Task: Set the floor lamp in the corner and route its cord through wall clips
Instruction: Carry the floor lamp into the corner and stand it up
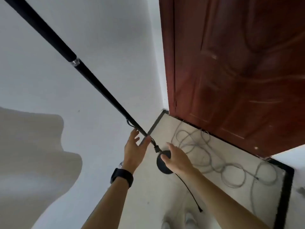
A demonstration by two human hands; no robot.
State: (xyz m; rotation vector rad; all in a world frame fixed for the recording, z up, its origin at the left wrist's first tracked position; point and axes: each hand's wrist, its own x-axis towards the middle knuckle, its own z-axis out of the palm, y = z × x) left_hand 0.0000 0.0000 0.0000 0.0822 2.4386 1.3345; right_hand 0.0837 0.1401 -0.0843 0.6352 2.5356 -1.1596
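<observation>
The floor lamp's black pole [92, 78] runs from the top left down to its round black base [162, 164], which stands on the pale floor close to the corner. My left hand [134, 148] is at the pole's lower end, fingers spread, thumb touching the pole. My right hand [177, 157] rests over the base with fingers extended. The lamp's black cord [189, 192] trails from the base toward me and ends loose on the floor. No wall clips are visible.
A dark red wooden door [239, 71] stands at the right of the corner. A loose grey cable [214, 156] lies coiled on the floor in front of it. Black skirting [285, 187] edges the floor. White wall [74, 146] fills the left.
</observation>
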